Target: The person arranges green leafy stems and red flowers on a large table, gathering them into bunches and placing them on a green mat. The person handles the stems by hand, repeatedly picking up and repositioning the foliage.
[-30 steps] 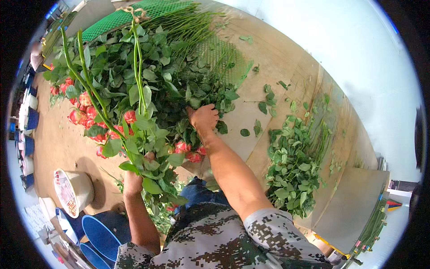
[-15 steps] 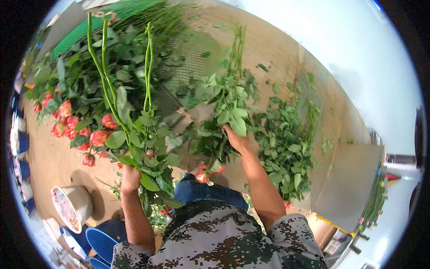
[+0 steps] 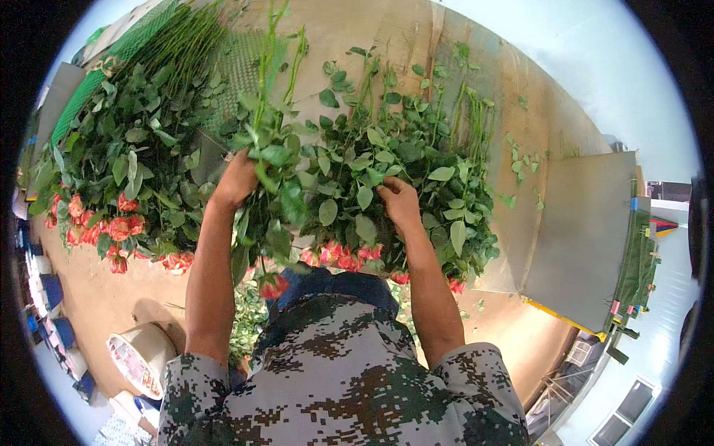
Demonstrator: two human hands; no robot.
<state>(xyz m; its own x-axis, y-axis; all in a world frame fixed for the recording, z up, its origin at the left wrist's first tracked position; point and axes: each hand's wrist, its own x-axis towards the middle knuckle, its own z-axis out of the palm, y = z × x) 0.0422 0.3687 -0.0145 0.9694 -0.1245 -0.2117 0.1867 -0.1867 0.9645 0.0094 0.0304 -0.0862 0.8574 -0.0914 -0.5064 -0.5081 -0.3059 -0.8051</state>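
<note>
My left hand (image 3: 239, 178) is closed round long-stemmed roses; their green stems (image 3: 264, 74) point away from me, and a pink-orange rose head (image 3: 273, 285) hangs near my waist. Leaves partly cover its fingers. To the right, my right hand (image 3: 399, 202) has curled fingers among the leaves of a row of roses (image 3: 364, 167) lying on the table. Its fingertips press together at the foliage, and what lies between them is hidden. Several pink-orange blooms (image 3: 343, 256) of that row show along the near edge, between my arms.
A large heap of roses (image 3: 126, 163) lies on the left beside green mesh (image 3: 111, 67). A grey panel (image 3: 580, 238) stands at the right. A pale bucket (image 3: 141, 357) is on the floor at lower left. Loose leaves (image 3: 524, 160) are scattered on the brown tabletop (image 3: 513, 82).
My left hand has moved farther out over the table with its roses. The bunch in my right hand now lies among the roses on the table, and that hand's fingers are at the leaves.
</note>
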